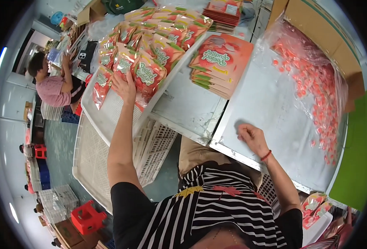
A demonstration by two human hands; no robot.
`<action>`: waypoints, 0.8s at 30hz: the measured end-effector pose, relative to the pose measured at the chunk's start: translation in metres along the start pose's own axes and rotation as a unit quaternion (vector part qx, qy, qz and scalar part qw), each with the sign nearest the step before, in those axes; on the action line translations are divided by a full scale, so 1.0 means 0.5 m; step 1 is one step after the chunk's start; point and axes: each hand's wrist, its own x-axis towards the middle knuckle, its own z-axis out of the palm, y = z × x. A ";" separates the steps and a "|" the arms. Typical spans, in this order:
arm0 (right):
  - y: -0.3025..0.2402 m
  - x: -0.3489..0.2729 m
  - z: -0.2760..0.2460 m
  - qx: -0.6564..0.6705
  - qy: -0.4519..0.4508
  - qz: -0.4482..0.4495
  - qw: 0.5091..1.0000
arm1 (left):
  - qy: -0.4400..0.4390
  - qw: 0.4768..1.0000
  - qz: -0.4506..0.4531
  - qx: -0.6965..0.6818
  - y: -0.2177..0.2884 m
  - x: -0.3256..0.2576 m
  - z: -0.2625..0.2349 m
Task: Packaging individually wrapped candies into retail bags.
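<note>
Under your left hand [124, 86] lies a glossy red-and-cream plastic pouch [125, 59], plump, with green and white printing, in the white plastic mesh tray [110, 106]; it sits toward the tray's near end, just beyond your fingertips and partly beneath them, with similar filled pouches [160, 52] crowded and overlapping from there to the far edge; another lies at the tray's left edge, beside your hand.

Your left fingers are extended and slightly spread, their tips on the pouch's lower part; you have contact, but I cannot tell whether you pinch it, since the palm side is hidden.

Your right hand [253, 139], above the red beaded bracelet [266, 156], is curled into a loose fist over the pale grey counter [274, 108], near its front left corner; no thing shows in it, though I cannot tell whether the fingers enclose something small.

Along that counter's right edge, well apart from your fist, small red-and-white wrapped pieces [316, 95] spill from a clear plastic bag [299, 43]; past its left edge, between your hands and farther off, flat peach-coloured pouches [227, 58] lie in a fanned stack.
</note>
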 end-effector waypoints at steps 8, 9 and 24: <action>-0.002 -0.011 0.010 0.033 0.091 0.015 0.995 | -0.197 0.814 0.463 -0.291 0.420 -0.087 -0.111; -0.003 -0.012 0.011 0.034 0.089 0.011 0.995 | -0.226 0.819 0.448 -0.278 0.429 -0.105 -0.093; -0.001 -0.001 0.019 0.020 0.101 -0.056 0.993 | -0.181 0.808 0.517 -0.216 0.446 -0.109 -0.036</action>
